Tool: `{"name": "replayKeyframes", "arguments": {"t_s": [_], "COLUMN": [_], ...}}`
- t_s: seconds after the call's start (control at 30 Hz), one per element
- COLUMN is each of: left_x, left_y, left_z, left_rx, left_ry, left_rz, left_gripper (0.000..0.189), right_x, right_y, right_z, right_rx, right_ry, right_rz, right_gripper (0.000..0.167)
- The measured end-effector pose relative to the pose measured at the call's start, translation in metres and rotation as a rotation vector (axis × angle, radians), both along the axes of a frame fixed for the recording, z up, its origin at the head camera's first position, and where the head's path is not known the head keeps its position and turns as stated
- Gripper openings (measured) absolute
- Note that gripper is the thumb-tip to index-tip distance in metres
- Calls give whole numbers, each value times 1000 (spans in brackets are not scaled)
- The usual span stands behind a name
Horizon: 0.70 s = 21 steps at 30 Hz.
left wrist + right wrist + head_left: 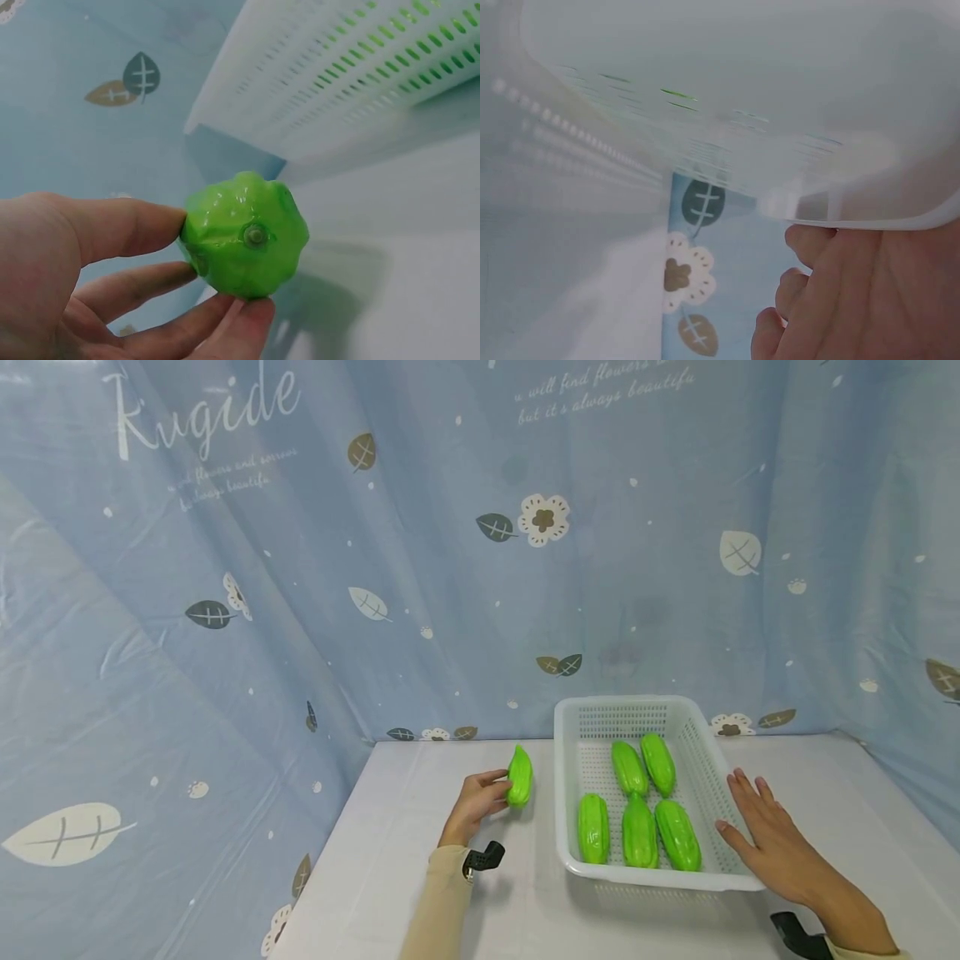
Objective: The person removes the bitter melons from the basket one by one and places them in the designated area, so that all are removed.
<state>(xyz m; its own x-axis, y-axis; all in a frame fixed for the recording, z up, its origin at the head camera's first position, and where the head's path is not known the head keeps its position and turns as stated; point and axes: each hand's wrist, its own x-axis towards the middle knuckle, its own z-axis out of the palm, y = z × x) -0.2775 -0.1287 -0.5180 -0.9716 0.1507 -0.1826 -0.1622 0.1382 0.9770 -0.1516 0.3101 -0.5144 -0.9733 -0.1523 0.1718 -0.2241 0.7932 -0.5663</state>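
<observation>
My left hand [477, 802] pinches a glossy bright green ridged gourd [520, 778] between thumb and fingers, left of the white basket [564, 810]. In the left wrist view the gourd [251, 232] shows its end with a small round stem spot, and the fingertips press its side. Several similar green gourds [640, 831] lie inside the basket, in a front row and a back pair. My right hand [776, 839], fingers straight, lies along the basket's right rim. In the right wrist view its fingers [810, 244] are right at the rim [900, 223].
The basket has slotted sides and stands on a white table [375, 860], near its back edge. A blue curtain [450, 568] with leaf and flower prints hangs behind the table and along its sides. Black wrist cameras [486, 856] are strapped on both wrists.
</observation>
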Motion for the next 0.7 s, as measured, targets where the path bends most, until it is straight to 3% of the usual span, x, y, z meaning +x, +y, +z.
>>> {"name": "replayKeyframes", "arguments": {"t_s": [0.7], "left_x": [-3], "left_y": [-2], "left_z": [-13], "left_rx": [-24], "left_ry": [-23], "left_rz": [33], "left_gripper": [49], "right_x": [0], "right_y": [0], "right_z": [0], "right_rx": [-13], "right_ry": [11], "right_rz": [3], "right_gripper": [83]}}
